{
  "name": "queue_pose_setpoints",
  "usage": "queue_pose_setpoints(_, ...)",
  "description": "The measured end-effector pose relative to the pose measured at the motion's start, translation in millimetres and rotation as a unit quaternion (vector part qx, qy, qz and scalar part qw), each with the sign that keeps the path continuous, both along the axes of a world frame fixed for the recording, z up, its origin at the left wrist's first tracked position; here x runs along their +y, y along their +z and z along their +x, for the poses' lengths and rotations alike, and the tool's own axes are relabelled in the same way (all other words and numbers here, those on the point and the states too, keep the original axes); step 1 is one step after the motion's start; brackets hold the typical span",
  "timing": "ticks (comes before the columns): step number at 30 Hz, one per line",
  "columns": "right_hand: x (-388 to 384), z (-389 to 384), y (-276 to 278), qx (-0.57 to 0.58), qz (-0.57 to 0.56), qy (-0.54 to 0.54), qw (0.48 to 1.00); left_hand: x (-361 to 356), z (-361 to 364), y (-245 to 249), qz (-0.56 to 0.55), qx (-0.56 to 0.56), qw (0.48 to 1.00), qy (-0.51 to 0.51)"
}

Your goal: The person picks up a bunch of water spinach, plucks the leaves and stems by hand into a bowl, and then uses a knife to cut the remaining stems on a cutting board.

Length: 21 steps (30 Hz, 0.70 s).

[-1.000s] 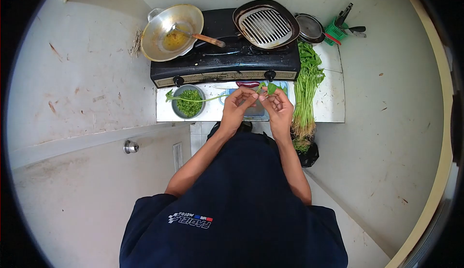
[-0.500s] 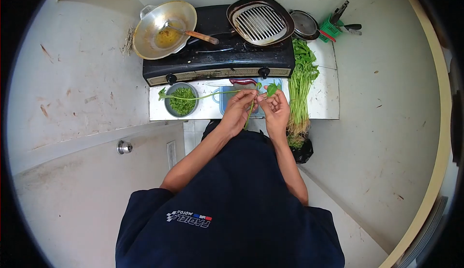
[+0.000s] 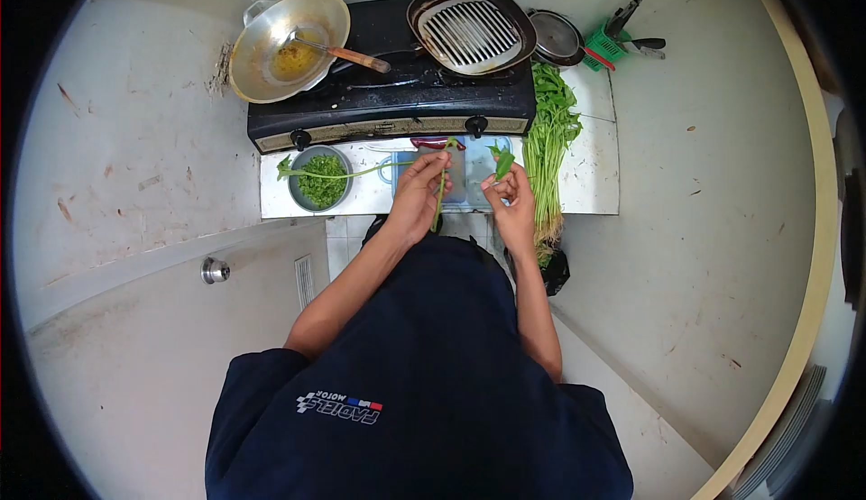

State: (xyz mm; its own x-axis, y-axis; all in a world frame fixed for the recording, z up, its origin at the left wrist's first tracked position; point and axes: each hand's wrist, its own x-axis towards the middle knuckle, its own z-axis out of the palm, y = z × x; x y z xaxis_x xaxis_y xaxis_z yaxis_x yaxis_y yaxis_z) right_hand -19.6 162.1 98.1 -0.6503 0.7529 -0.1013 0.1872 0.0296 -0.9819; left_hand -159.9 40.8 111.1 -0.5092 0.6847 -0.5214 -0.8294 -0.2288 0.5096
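Note:
My left hand pinches a long green vegetable stem that runs left over a metal bowl of picked greens, with another piece of stem hanging down from the fingers. My right hand holds a small green leaf just plucked, a short gap from the left hand. Both hands hover above a blue cutting board on the white counter.
A bunch of leafy greens lies at the right of the counter. Behind stands a black gas stove with a wok and spatula and a grill pan. A lidded pot and green utensil basket sit far right.
My hands have drawn apart: the right hand pulled a leaf off the stem held by the left. The view has drifted so that everything sits a bit further left and up.

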Motion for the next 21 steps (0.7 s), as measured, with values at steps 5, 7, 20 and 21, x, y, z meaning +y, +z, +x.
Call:
queue_pose_setpoints(5,41.2,43.0,-103.5,-0.117,0.047,0.012,0.992,-11.2,-7.8,-6.3,0.000,-0.008,1.000,0.008)
queue_pose_setpoints(7,54.2,48.7,-123.9,-0.139,0.026,0.017,0.990,-14.8,-10.4,-6.2,-0.009,0.001,1.000,0.010)
queue_pose_setpoints(20,119.4,-14.6,-136.7,-0.175,0.102,0.022,0.979,-19.1,-10.5,-8.1,-0.004,0.011,1.000,0.016)
queue_pose_setpoints(21,121.1,-17.9,-137.4,-0.183,0.113,0.015,0.976,-20.1,-11.1,-8.5,-0.002,0.010,1.000,0.019)
